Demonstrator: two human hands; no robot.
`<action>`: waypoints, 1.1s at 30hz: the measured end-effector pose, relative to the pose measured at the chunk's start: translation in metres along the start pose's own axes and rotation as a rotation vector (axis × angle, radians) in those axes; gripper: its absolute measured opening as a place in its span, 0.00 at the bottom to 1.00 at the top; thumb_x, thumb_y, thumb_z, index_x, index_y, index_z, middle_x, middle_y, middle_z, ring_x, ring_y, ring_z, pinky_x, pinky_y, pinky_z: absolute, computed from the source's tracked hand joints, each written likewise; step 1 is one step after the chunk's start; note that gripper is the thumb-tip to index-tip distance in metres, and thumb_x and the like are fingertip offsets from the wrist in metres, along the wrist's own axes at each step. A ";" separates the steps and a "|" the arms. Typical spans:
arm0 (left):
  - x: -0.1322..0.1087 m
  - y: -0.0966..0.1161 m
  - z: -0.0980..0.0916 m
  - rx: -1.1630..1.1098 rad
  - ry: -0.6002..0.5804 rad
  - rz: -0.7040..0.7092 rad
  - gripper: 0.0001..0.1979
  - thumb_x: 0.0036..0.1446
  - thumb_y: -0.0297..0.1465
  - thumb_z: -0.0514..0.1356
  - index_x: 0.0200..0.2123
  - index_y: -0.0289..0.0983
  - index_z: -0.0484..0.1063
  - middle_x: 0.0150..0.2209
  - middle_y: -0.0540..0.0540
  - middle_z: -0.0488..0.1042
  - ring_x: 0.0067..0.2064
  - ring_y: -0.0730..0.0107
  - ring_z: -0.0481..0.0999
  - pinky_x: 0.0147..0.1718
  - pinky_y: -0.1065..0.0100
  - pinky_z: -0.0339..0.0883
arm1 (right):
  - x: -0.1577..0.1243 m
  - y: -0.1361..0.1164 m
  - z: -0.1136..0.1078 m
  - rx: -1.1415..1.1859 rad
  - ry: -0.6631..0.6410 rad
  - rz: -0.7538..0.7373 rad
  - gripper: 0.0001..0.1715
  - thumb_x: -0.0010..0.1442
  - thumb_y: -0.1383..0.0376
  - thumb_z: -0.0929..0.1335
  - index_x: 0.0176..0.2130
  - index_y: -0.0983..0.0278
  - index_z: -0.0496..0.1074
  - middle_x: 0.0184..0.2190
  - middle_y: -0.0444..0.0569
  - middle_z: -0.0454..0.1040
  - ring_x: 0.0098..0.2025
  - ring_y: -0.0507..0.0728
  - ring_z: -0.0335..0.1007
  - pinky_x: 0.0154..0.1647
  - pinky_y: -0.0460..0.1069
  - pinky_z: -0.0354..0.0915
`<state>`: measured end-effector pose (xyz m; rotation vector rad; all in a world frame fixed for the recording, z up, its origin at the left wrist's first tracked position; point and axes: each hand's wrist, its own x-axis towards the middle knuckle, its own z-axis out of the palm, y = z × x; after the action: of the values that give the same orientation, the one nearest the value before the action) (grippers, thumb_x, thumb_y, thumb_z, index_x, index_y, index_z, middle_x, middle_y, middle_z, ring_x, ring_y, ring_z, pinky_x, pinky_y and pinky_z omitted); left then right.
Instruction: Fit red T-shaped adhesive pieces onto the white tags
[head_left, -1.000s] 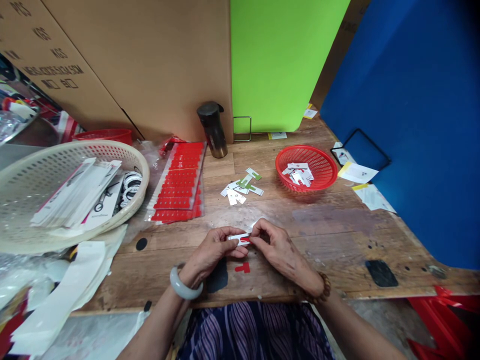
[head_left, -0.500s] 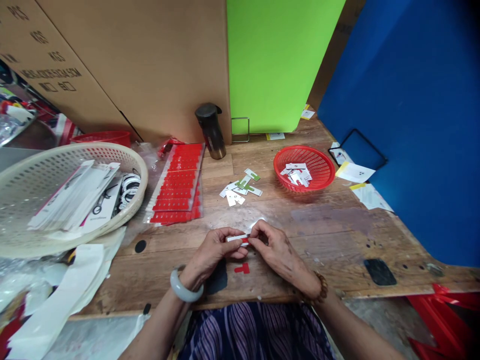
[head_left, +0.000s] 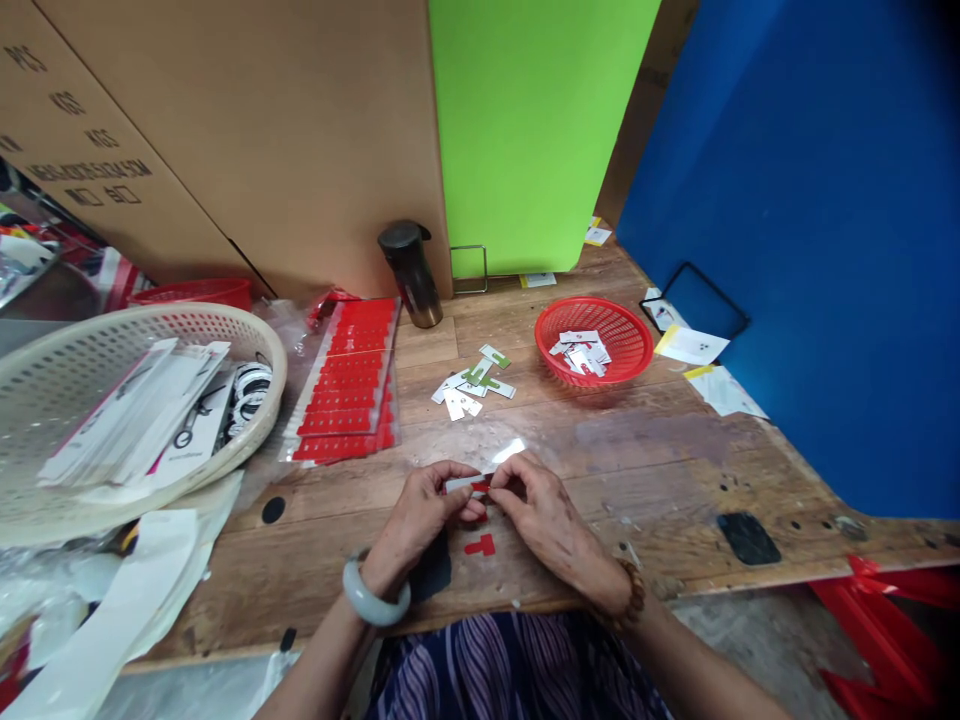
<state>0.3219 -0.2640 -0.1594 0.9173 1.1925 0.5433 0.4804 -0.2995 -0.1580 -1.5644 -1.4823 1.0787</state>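
My left hand pinches a small white card strip between thumb and fingers, just above the table. At its right end, my right hand is closed on a small red tab, which lies against the strip; the fingertips hide part of both. Below the hands, a red T-shaped piece lies flat on the wood. Farther back sits a loose pile of white and green cards.
A red basket holding white cards stands behind on the right. Sheets of red tabs lie left of centre, beside a cream basket of printed cards. A dark tumbler stands by the cardboard box. A blue panel rises at right.
The view has shifted slightly, so everything sits a little further left. More of the red tab shows at the right fingertips, angled against the white strip. Both hands stay close together.
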 end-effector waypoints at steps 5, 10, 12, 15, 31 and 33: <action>0.000 -0.001 -0.002 -0.056 -0.024 -0.037 0.18 0.45 0.29 0.67 0.39 0.29 0.70 0.24 0.43 0.79 0.25 0.72 0.78 0.29 0.74 0.71 | 0.001 0.005 -0.002 0.020 -0.036 -0.018 0.06 0.56 0.72 0.62 0.29 0.63 0.65 0.26 0.42 0.68 0.31 0.51 0.63 0.33 0.46 0.57; 0.002 -0.004 -0.006 -0.134 -0.066 -0.085 0.19 0.42 0.27 0.68 0.39 0.28 0.70 0.24 0.42 0.78 0.24 0.72 0.78 0.26 0.76 0.70 | 0.005 0.009 -0.001 0.033 -0.041 0.036 0.05 0.55 0.71 0.63 0.29 0.63 0.65 0.24 0.41 0.68 0.28 0.51 0.63 0.29 0.45 0.57; 0.003 -0.005 -0.007 -0.139 -0.066 -0.098 0.18 0.42 0.26 0.68 0.39 0.28 0.70 0.24 0.42 0.79 0.25 0.72 0.78 0.27 0.76 0.71 | 0.006 0.010 0.000 0.033 -0.039 0.044 0.05 0.54 0.72 0.63 0.29 0.63 0.66 0.24 0.41 0.68 0.27 0.51 0.64 0.28 0.45 0.57; 0.003 -0.005 -0.007 -0.132 -0.067 -0.100 0.17 0.44 0.27 0.67 0.39 0.28 0.70 0.25 0.41 0.79 0.25 0.71 0.78 0.27 0.75 0.71 | 0.007 0.011 0.001 0.010 -0.019 0.023 0.06 0.54 0.73 0.63 0.28 0.63 0.66 0.23 0.41 0.67 0.26 0.50 0.64 0.28 0.45 0.57; 0.001 -0.010 -0.001 -0.079 -0.039 -0.038 0.17 0.47 0.29 0.66 0.40 0.28 0.70 0.26 0.41 0.79 0.26 0.72 0.78 0.30 0.73 0.72 | -0.001 0.012 0.005 -0.243 0.019 -0.107 0.06 0.57 0.73 0.62 0.33 0.62 0.64 0.30 0.45 0.70 0.34 0.54 0.65 0.38 0.49 0.57; 0.003 -0.012 -0.001 -0.080 -0.030 -0.033 0.17 0.47 0.29 0.66 0.40 0.28 0.70 0.26 0.41 0.79 0.26 0.72 0.78 0.30 0.73 0.72 | -0.001 0.010 0.005 -0.290 0.019 -0.112 0.06 0.58 0.73 0.62 0.33 0.63 0.64 0.31 0.46 0.70 0.35 0.55 0.65 0.41 0.50 0.56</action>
<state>0.3205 -0.2680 -0.1714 0.8335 1.1489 0.5451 0.4796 -0.3020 -0.1686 -1.6560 -1.7518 0.8100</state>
